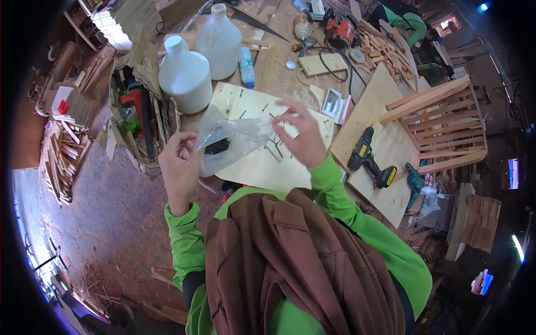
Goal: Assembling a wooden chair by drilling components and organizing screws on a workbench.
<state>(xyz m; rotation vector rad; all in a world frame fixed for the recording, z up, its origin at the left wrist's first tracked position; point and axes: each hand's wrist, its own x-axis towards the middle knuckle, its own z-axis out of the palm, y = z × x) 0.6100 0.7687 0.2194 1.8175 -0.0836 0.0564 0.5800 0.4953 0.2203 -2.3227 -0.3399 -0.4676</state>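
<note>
My left hand pinches the edge of a clear plastic bag between thumb and fingers. Something black shows in the bag, too unclear to name. The bag stretches right, and its twisted end lies beside my right hand. The right fingers are spread, with thumb and forefinger apart near that end. Beneath is a pale plywood board, where several dark screws and bent metal pieces lie loose, most of them under or near my right hand.
Two white jugs and a small bottle stand beyond the board. A torn carton with tools is at the left. A cordless drill, a green drill and a slatted wooden frame are at the right. A red power tool sits far back.
</note>
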